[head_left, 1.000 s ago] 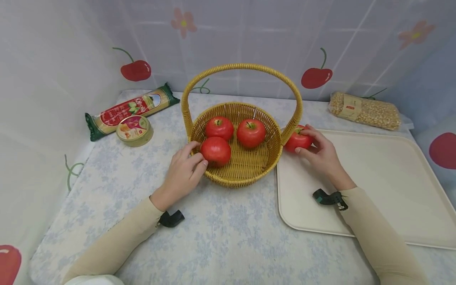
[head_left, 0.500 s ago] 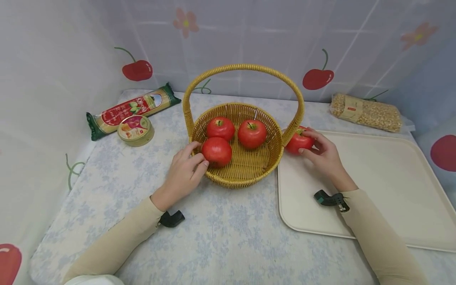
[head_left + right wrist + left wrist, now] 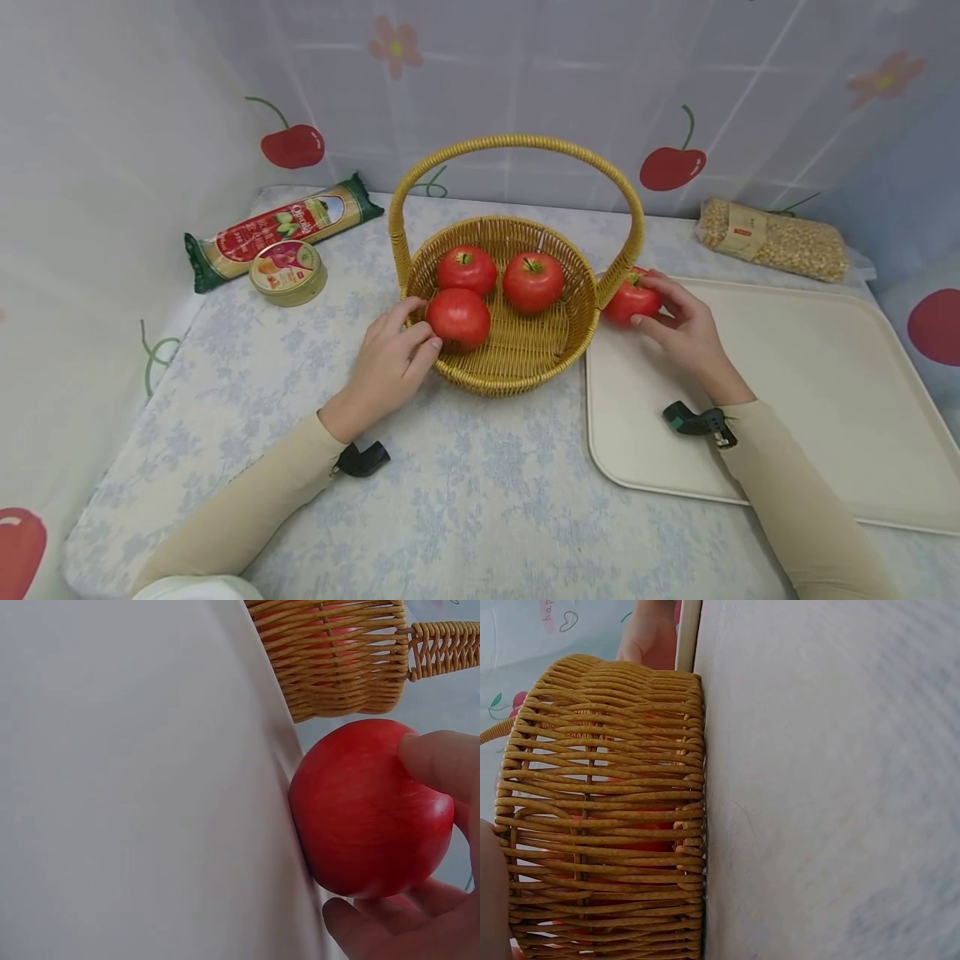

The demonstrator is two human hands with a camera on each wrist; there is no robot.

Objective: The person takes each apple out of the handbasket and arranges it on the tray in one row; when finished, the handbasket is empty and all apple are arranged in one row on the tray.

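Note:
A yellow wicker basket [image 3: 517, 385] with a tall handle holds three red apples. Two of them, the back left apple [image 3: 467, 268] and the right apple [image 3: 533, 283], show their stems. My left hand [image 3: 386, 358] reaches over the basket's left rim, its thumb and fingers bent at the side of the near apple [image 3: 459, 320]; part of the rim is hidden under it. My right hand [image 3: 686, 329] holds another apple [image 3: 371, 810] between thumb and fingers, low at the tray's left back corner, right beside the basket.
A beige tray [image 3: 795, 392] lies on the right, its left edge close to the basket. Behind it is a bag of pale kernels [image 3: 776, 242]. At the back left lie a spaghetti packet [image 3: 288, 229] and a round tin [image 3: 287, 273]. A patterned curtain [image 3: 517, 83] rises behind.
Everything shifts very slightly rightward in the head view, as the view itself moves. Both hands and the apples keep their places relative to the basket and tray.

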